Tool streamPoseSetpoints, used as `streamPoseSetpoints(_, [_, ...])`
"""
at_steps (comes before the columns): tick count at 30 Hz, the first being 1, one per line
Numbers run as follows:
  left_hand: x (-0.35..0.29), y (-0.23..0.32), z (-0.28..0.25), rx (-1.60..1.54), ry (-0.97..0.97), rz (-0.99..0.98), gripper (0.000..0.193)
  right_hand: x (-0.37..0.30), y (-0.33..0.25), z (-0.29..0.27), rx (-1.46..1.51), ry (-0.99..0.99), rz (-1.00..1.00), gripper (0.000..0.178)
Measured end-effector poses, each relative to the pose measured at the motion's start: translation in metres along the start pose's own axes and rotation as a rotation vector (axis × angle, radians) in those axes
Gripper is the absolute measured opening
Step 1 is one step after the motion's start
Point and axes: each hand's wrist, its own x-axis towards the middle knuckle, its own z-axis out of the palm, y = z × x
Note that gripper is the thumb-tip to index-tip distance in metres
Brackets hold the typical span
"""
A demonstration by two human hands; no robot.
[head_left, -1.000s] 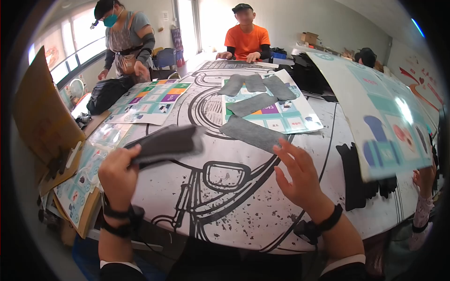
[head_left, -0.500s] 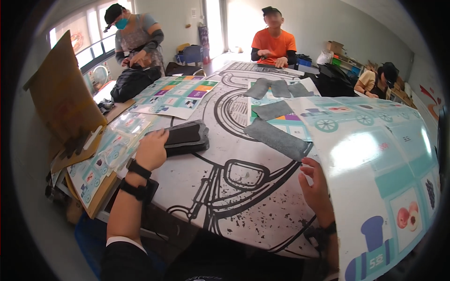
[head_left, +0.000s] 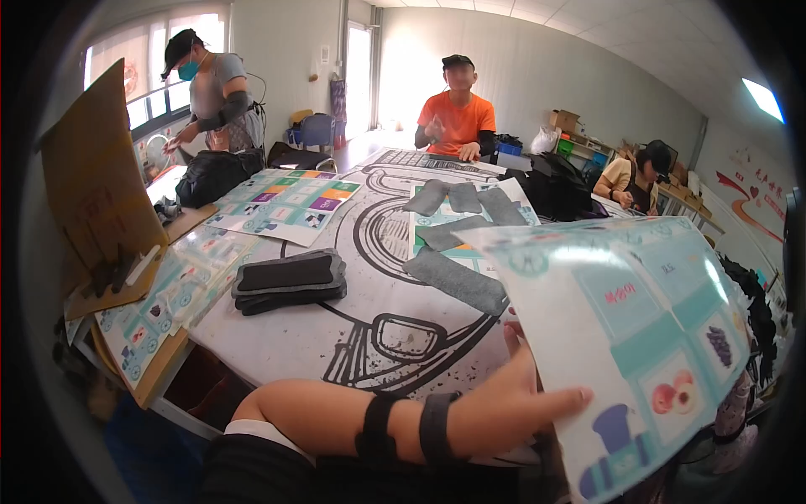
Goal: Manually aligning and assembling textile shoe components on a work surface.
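Observation:
My left arm reaches across to the right, and my left hand (head_left: pixel 504 407) is at the near edge of a large glossy printed sheet (head_left: pixel 625 336) with train and fruit pictures. Its thumb lies over the front of the sheet; its other fingers are hidden or blurred. A few fingertips of my right hand (head_left: pixel 514 336) show beyond the left, beside the sheet's edge; the rest is covered. The raised sheet curves at the right side of the table. Close by lies a long grey felt-like strip (head_left: pixel 456 281). A stack of dark grey and black flat pieces (head_left: pixel 290 281) sits to the left.
Several smaller grey pieces (head_left: pixel 426 198) lie on another printed sheet. More printed sheets (head_left: pixel 290 206) cover the left side of the line-drawn table (head_left: pixel 336 332). A cardboard panel (head_left: pixel 92 185) stands at far left. Three people work around, one in an orange shirt (head_left: pixel 457 118) opposite.
My left hand has left the dark stack and crossed to the printed sheet. The view has shifted. The sheet's top edge has dropped, and my right hand is now mostly covered.

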Motion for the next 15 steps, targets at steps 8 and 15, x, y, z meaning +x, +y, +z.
streamPoseSetpoints(8, [-0.03,0.077,-0.082,0.332,0.401,0.379,0.093,-0.012,-0.009,0.053,-0.131,0.02,-0.237,0.037])
streamPoseSetpoints(15, [-0.078,0.159,-0.212,0.574,0.823,0.595,0.082,-0.007,-0.004,0.032,0.349,-0.035,0.381,0.041])
